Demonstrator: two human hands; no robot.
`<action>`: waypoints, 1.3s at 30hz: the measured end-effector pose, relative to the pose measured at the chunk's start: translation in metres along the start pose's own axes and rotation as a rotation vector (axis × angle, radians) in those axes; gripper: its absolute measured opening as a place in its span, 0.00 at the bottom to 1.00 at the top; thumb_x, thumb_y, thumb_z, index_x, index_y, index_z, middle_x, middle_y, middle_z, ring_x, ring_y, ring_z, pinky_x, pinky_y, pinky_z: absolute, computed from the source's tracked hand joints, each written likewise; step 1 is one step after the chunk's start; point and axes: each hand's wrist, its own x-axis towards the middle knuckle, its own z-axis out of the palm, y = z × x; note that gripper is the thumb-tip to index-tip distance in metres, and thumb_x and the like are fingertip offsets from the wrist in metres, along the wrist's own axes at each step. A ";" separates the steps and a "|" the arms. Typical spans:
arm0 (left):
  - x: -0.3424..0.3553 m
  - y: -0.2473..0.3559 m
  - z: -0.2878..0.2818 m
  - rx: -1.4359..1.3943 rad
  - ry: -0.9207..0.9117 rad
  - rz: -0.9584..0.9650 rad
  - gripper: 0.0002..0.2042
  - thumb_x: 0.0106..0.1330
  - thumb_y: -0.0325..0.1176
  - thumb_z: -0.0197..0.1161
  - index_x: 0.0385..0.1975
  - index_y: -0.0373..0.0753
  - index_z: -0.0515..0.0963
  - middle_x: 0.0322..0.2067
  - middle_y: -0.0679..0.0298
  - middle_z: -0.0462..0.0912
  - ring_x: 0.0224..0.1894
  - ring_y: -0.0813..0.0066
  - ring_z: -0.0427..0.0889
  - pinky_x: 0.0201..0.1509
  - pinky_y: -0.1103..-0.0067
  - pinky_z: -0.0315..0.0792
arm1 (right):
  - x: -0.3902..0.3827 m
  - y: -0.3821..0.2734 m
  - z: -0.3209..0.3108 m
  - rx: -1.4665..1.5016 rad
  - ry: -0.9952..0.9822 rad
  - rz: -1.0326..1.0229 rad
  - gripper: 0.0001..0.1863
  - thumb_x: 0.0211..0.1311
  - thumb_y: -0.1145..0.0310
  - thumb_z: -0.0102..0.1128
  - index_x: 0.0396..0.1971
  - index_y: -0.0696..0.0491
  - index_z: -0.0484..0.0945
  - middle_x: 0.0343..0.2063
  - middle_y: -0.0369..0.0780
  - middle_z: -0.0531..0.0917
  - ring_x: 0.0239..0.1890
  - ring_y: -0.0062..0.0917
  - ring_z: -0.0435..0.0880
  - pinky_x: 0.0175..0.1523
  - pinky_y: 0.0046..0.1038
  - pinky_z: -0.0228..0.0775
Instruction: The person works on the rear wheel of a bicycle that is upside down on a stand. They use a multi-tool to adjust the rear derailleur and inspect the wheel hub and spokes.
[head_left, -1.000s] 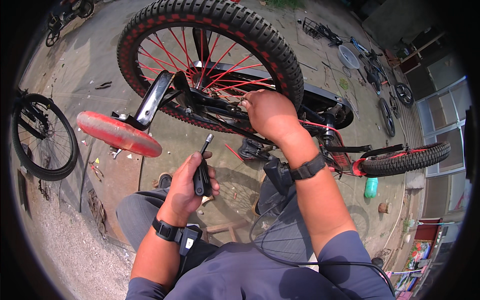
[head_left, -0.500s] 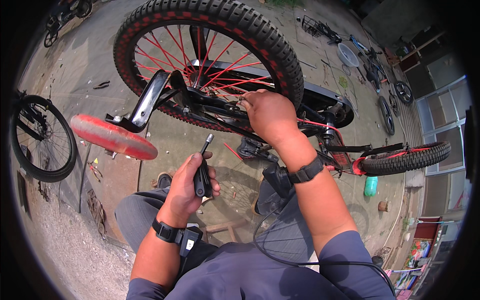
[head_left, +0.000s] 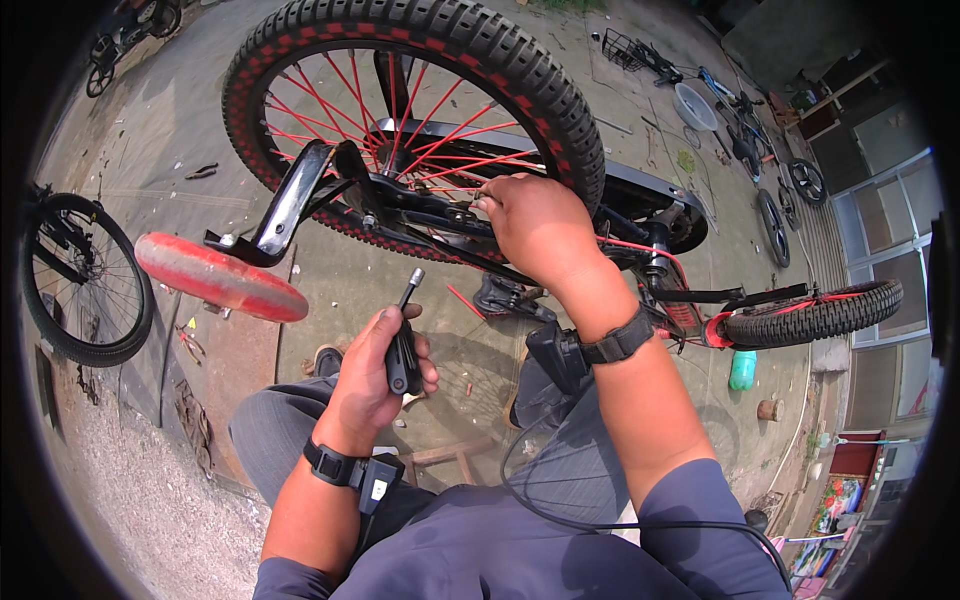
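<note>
A small bicycle lies tipped over before me, its rear wheel point(head_left: 552, 85) with red spokes raised at the top of the view. My left hand point(head_left: 362, 378) is closed round a black folding multi-tool point(head_left: 402, 362), whose silver socket end points up, apart from the bicycle. Up at the black frame point(head_left: 415, 203) beside the wheel hub, my right hand point(head_left: 545, 228) pinches with thumb and forefinger; what lies between the fingertips is too small to make out. A shiny bracket point(head_left: 292, 205) left of the hub carries a red training wheel point(head_left: 222, 277).
Another bicycle wheel point(head_left: 85, 275) stands at the left. Pliers point(head_left: 202, 172) lie on the concrete. To the right are the front wheel point(head_left: 815, 315), a green bottle point(head_left: 742, 370) and a wooden block point(head_left: 770, 410). A white basin point(head_left: 695, 107) and more bicycles lie farther back.
The rear wheel and training wheel have shifted slightly left in view. My right hand stays at the frame, and the multi-tool is still in my left hand.
</note>
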 end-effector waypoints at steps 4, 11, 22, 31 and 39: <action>-0.001 0.001 0.001 0.006 0.007 -0.003 0.20 0.81 0.48 0.52 0.59 0.38 0.71 0.31 0.58 0.82 0.25 0.64 0.87 0.27 0.70 0.84 | 0.008 0.001 -0.003 -0.033 -0.122 0.008 0.14 0.73 0.60 0.57 0.42 0.54 0.85 0.36 0.49 0.87 0.43 0.49 0.85 0.49 0.48 0.76; -0.001 0.002 0.005 0.016 0.023 0.004 0.22 0.81 0.49 0.52 0.59 0.35 0.71 0.30 0.57 0.82 0.24 0.63 0.86 0.25 0.70 0.82 | 0.013 -0.001 -0.009 -0.031 -0.189 0.038 0.14 0.74 0.61 0.56 0.43 0.55 0.85 0.38 0.50 0.87 0.44 0.49 0.85 0.51 0.48 0.75; -0.002 0.003 0.001 -0.003 -0.016 0.004 0.20 0.81 0.48 0.52 0.59 0.38 0.71 0.32 0.58 0.82 0.26 0.64 0.87 0.28 0.70 0.84 | -0.008 0.008 0.000 0.116 0.061 -0.011 0.12 0.70 0.67 0.60 0.46 0.56 0.86 0.39 0.49 0.87 0.44 0.49 0.85 0.50 0.45 0.77; -0.001 0.001 0.001 -0.004 -0.023 0.005 0.21 0.82 0.48 0.51 0.60 0.38 0.70 0.32 0.58 0.82 0.26 0.64 0.87 0.28 0.70 0.84 | -0.012 0.004 0.009 0.191 0.201 -0.014 0.12 0.69 0.66 0.63 0.46 0.54 0.85 0.39 0.47 0.87 0.43 0.47 0.86 0.49 0.43 0.77; 0.000 0.000 0.000 -0.008 -0.011 0.015 0.21 0.82 0.48 0.51 0.60 0.36 0.70 0.31 0.58 0.82 0.26 0.63 0.87 0.27 0.70 0.84 | 0.001 -0.007 0.001 0.050 0.026 0.033 0.11 0.69 0.64 0.61 0.43 0.53 0.85 0.39 0.47 0.88 0.43 0.46 0.86 0.50 0.45 0.77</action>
